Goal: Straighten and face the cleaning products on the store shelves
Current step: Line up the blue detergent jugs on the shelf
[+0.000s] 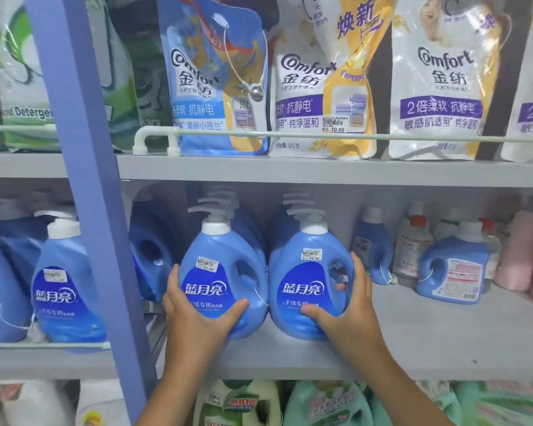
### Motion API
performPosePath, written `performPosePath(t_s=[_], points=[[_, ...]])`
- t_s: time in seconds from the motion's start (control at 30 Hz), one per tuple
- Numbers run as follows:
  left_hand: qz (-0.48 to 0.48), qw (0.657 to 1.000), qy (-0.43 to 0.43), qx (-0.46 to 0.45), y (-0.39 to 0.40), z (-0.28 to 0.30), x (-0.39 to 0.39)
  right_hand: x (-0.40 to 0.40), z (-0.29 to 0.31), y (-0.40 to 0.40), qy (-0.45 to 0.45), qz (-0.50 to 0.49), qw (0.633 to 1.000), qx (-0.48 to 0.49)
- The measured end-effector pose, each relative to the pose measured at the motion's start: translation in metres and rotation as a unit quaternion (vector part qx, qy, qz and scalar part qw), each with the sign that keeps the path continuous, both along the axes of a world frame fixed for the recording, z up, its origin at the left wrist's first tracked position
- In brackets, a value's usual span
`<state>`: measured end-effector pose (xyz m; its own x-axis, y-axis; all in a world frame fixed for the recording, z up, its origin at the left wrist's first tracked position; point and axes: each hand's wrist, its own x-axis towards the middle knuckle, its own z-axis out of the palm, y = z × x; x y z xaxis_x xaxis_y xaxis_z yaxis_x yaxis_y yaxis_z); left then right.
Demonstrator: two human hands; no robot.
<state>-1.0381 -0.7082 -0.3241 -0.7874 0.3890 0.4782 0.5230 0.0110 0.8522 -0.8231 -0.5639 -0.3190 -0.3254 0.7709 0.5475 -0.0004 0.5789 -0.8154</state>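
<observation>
Facing step in hand: two front blue bottles gripped on middle shelf (413, 342), just right of purple post (83, 179). Left hand (194, 315) wrapped round left bottle (219, 281); right hand (348, 305) clamped on right bottle (308, 281). Labels faced forward. Next, judged: bottles squared at shelf edge, backward bottle (453, 272) far right of post turned.

My left hand (194, 305) covers one blue bottle's (222, 272) lower label; bottles behind it (225, 204) are blurred.
</observation>
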Motion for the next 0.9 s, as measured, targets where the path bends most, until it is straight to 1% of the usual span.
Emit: performPosePath(t_s=[0.07, 0.3, 0.37, 0.47, 0.53, 0.57, 0.6, 0.67, 0.9], points=[[-0.019, 1.000, -0.016, -0.011, 0.003, -0.001, -0.002, 0.002, 0.001, 0.000, -0.002, 0.009, 1.000, -0.008], [-0.028, 0.999, -0.019, -0.005, 0.007, 0.000, -0.004, 0.003, 0.003, -0.003, -0.008, 0.006, 1.000, -0.011], [-0.032, 0.999, -0.020, 0.008, 0.005, 0.001, -0.005, 0.001, 0.003, -0.004, -0.022, 0.000, 1.000, -0.005], [-0.042, 0.997, -0.022, 0.053, -0.001, 0.009, -0.004, 0.004, 0.004, -0.001, -0.040, 0.013, 0.999, -0.004], [-0.057, 0.997, -0.004, 0.057, -0.004, 0.013, -0.008, 0.010, 0.006, 0.003, -0.045, 0.016, 0.999, -0.010], [-0.070, 0.996, -0.002, 0.055, -0.005, 0.015, -0.010, 0.013, 0.008, 0.005, -0.047, 0.002, 0.999, -0.008], [-0.083, 0.995, -0.009, 0.053, -0.005, 0.017, -0.011, 0.015, 0.010, 0.006, -0.050, -0.009, 0.999, -0.003], [-0.097, 0.993, -0.037, 0.054, -0.004, 0.017, -0.011, 0.014, 0.014, 0.006, -0.049, 0.007, 0.999, 0.003], [-0.092, 0.990, -0.080, 0.067, -0.004, 0.014, -0.011, 0.003, 0.010, -0.003, -0.055, -0.017, 0.998, 0.011]])
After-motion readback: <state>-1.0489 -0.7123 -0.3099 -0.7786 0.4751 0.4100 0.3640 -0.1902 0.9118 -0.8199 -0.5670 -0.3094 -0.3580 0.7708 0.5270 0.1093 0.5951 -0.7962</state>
